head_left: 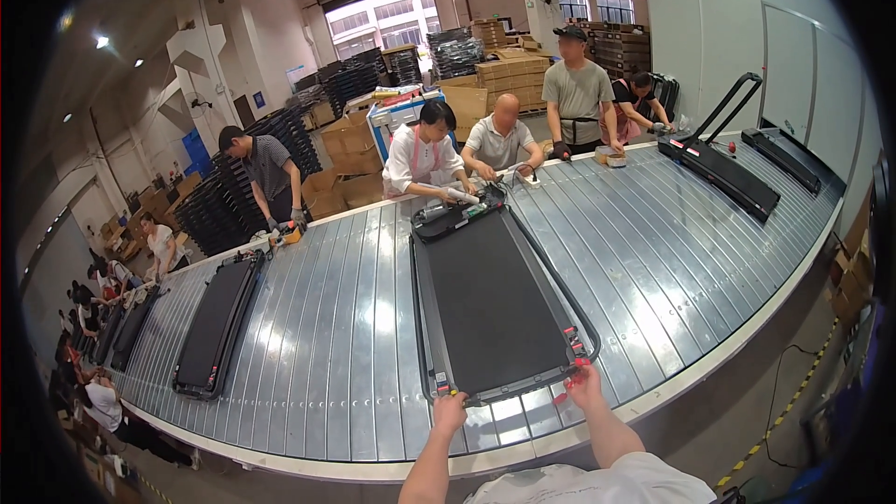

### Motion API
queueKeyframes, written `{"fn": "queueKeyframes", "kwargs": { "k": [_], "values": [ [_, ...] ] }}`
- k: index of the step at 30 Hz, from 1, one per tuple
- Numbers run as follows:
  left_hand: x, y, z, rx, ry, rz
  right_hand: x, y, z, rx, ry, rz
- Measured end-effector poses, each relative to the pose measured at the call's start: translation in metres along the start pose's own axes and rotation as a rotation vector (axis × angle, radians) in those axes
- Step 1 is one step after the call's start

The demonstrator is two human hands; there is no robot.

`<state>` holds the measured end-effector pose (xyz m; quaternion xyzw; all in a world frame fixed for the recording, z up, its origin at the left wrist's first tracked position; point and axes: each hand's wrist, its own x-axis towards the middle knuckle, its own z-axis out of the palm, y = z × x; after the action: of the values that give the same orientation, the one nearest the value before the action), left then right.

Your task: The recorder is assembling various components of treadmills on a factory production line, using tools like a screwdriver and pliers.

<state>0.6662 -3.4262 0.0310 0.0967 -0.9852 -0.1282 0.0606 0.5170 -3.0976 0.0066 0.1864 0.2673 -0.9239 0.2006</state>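
A flat black treadmill (495, 303) lies lengthwise on the slatted metal conveyor (355, 317) in front of me. My left hand (449, 408) rests on its near left corner, fingers curled at the frame's edge. My right hand (586, 385) is at the near right corner, closed on a small red tool (564, 397) that touches the frame. At the far end of the treadmill two workers across the line handle its open motor housing (455, 215).
Another black treadmill (214, 322) lies to the left, and two more (719, 168) sit at the far right, one with its handle raised. Several workers stand along the far side. Cardboard boxes (509, 70) and stacked black parts fill the background. The conveyor's near edge (523, 453) curves just ahead of me.
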Motion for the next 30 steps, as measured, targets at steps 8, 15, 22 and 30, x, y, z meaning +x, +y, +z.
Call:
{"fn": "queueKeyframes", "kwargs": {
  "k": [8, 15, 22, 30],
  "values": [
    [-0.001, -0.006, 0.000, -0.016, 0.058, 0.048, -0.005, 0.005, 0.004, -0.002, 0.005, -0.013],
    [0.003, -0.005, -0.001, 0.012, 0.023, 0.027, -0.005, 0.003, 0.009, -0.015, 0.014, -0.008],
    [-0.004, -0.004, 0.001, -0.022, -0.060, 0.027, -0.013, 0.004, -0.001, -0.034, -0.003, -0.022],
    [-0.001, -0.006, -0.001, -0.003, -0.176, -0.034, -0.017, 0.004, 0.005, -0.043, 0.026, 0.003]
  ]
}}
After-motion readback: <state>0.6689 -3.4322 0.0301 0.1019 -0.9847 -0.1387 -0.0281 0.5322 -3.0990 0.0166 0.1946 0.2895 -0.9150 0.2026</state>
